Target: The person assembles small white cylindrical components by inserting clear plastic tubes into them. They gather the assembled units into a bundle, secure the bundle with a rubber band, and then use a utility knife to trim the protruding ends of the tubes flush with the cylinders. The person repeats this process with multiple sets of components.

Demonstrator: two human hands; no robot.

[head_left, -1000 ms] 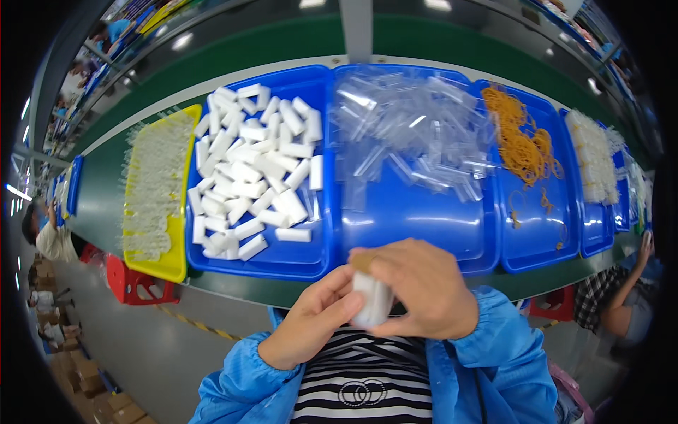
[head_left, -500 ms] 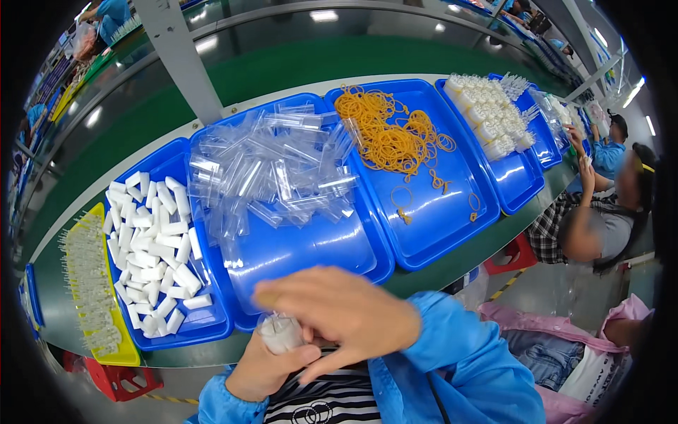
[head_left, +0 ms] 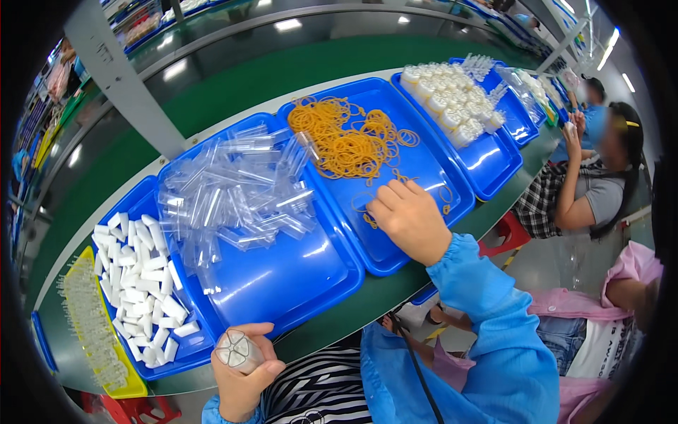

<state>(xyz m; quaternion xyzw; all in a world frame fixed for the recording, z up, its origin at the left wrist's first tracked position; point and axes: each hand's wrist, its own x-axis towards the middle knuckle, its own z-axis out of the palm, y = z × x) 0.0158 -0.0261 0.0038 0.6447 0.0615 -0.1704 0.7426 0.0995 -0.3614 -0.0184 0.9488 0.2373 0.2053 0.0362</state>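
The left hand (head_left: 244, 381) holds a bundle of clear tubes (head_left: 236, 351) in a closed grip. The right hand (head_left: 409, 220), fingers curled narrow at 9 o'clock, should pinch one orange rubber band (head_left: 370, 220) cleanly from the blue tray (head_left: 424, 166).

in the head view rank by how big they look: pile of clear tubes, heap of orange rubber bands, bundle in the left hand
1. pile of clear tubes
2. heap of orange rubber bands, somewhat smaller and farther off
3. bundle in the left hand, smallest though nearest
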